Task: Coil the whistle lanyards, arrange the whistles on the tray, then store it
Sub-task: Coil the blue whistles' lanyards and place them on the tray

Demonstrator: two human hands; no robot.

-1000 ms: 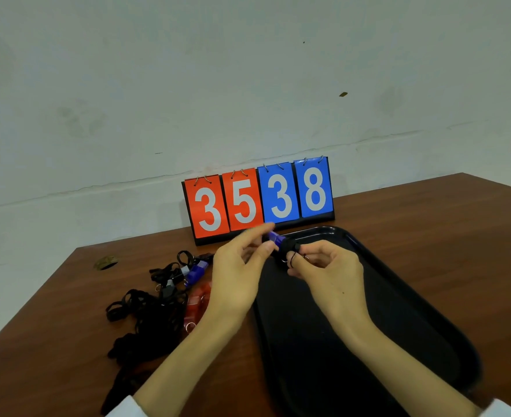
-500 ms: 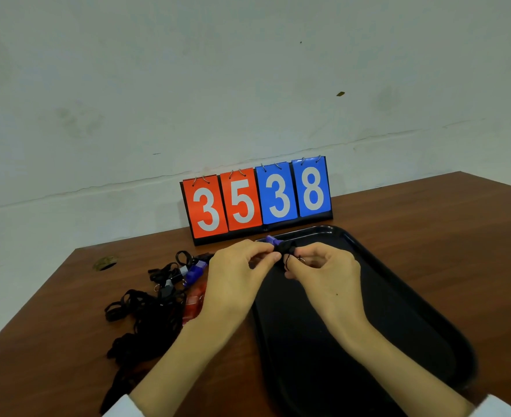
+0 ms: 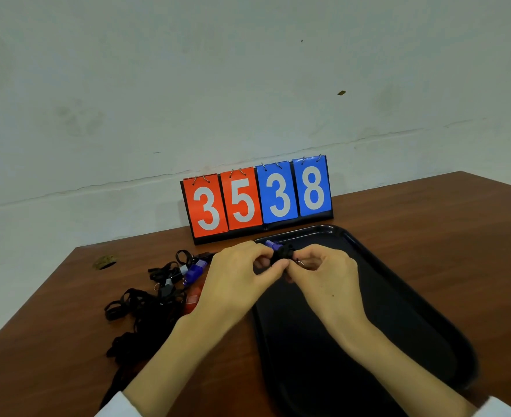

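Whistle (image 3: pixel 270 244) in clamped fingers (image 3: pixel 273 270) of left hand (image 3: pixel 236 284), right hand (image 3: pixel 329 281); tray (image 3: pixel 398 311) beneath, scoreboard (image 3: pixel 257 200) behind

Purple whistle (image 3: pixel 270 244) — black lanyard bundle (image 3: pixel 282 254)

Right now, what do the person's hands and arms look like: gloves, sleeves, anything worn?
Both are bare: the left hand and right hand show no gloves, rings or watch. The forearms are uncovered down to the bottom edge of the frame, where a white fabric left sleeve and a white fabric right sleeve just show, ending well above the wrists. No markings are visible on either sleeve.
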